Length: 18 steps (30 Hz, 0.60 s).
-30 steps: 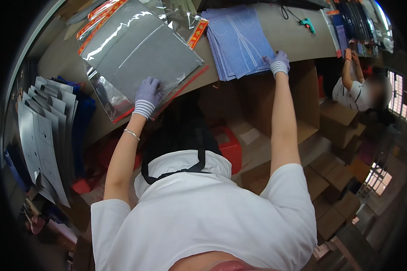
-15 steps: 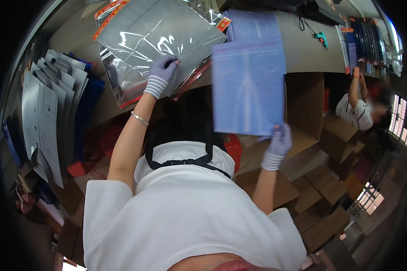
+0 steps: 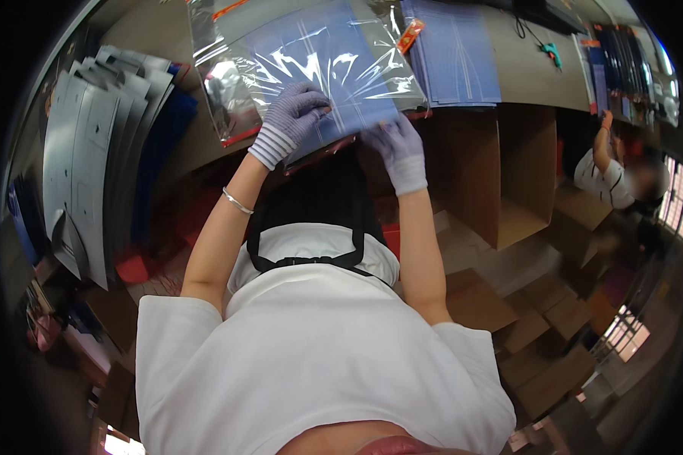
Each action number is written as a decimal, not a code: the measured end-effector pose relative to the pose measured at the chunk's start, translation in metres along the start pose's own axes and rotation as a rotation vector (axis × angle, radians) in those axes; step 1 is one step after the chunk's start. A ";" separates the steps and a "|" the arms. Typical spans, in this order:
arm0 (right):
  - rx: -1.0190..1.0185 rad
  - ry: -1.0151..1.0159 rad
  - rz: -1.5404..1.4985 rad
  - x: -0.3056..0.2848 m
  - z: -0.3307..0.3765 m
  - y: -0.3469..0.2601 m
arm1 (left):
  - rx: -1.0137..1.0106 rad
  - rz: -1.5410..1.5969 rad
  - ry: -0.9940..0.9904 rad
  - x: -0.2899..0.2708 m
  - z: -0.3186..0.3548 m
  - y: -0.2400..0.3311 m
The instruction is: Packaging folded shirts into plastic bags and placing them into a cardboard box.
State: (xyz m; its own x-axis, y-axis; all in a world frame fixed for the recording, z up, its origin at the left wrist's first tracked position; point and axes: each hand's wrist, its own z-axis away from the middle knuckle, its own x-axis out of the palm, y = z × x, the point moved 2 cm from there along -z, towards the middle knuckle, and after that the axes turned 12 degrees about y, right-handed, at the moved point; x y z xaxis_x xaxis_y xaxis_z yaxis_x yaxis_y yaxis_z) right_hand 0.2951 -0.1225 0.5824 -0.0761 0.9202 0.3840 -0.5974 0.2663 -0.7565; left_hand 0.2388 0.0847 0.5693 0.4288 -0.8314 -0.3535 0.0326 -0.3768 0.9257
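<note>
A blue printed sheet (image 3: 322, 95), with lines like the seams of a garment, lies mostly beneath the glossy film of a clear plastic bag (image 3: 391, 67) at the table's near edge. My left hand (image 3: 292, 115), in a striped purple-white glove, pinches the film near the bag's near edge. At the sheet's near right corner, my right hand (image 3: 396, 148), gloved alike, has its fingers closed on the edge; motion blurs the fingertips a little. More clear bags with red and orange strips are layered underneath. To the right rests a stack of similar blue sheets (image 3: 455, 57).
Grey and blue panels (image 3: 91, 167) stand upright at the left. Below the table's right part is an open cardboard box (image 3: 470, 171), with more boxes (image 3: 546, 311) on the floor. A green glue gun (image 3: 552, 54) lies far right, near a person (image 3: 599, 174) at work.
My right hand has brought the blue sheet left and away from me, under the film where grey showed. My left hand has shifted slightly right and still pinches the film.
</note>
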 end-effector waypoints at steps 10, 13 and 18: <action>-0.238 -0.257 0.996 -0.015 -0.034 0.080 | -0.650 -0.024 0.323 -0.064 0.110 -0.154; -0.616 -0.448 1.193 0.020 -0.020 0.109 | -1.136 0.387 0.266 -0.050 0.153 -0.157; -0.885 -0.686 1.543 0.080 -0.007 0.145 | -1.271 0.580 0.206 -0.023 0.158 -0.132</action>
State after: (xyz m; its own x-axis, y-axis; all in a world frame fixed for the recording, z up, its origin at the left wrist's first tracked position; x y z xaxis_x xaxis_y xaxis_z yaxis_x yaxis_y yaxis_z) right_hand 0.2077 -0.0080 0.4995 -0.4585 0.2687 -0.8471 0.7942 -0.3037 -0.5263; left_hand 0.0821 0.0888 0.4335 0.7807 -0.6238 0.0378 0.5413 0.7053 0.4578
